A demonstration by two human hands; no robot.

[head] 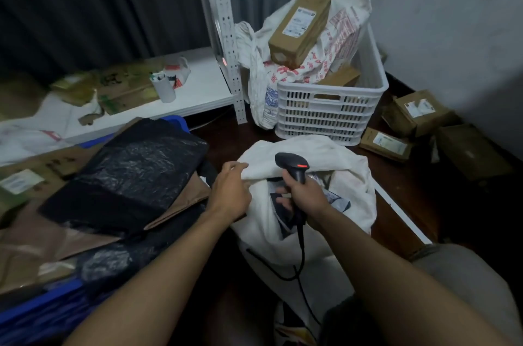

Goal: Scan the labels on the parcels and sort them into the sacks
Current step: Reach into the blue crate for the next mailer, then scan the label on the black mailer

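Observation:
A white sack [334, 158] stands open on the floor in front of me. My left hand [230, 190] grips its near-left rim and holds the mouth open. My right hand [304, 194] grips the handle of a black barcode scanner [293, 165] with a red light on top, over the sack's mouth. Its cable [301, 258] trails down the sack. Inside the sack lie dark and grey parcels [283, 211], partly hidden by my right hand. To my left, black plastic parcels [130, 173] and brown paper parcels [181, 198] lie piled in a blue crate [36, 309].
A white plastic basket [328, 116] behind the sack holds a printed sack [339, 34] with a cardboard box [300, 27] on top. Several cardboard boxes [418, 113] lie on the dark floor at right. A white shelf [198, 88] at left carries cartons and a tape roll.

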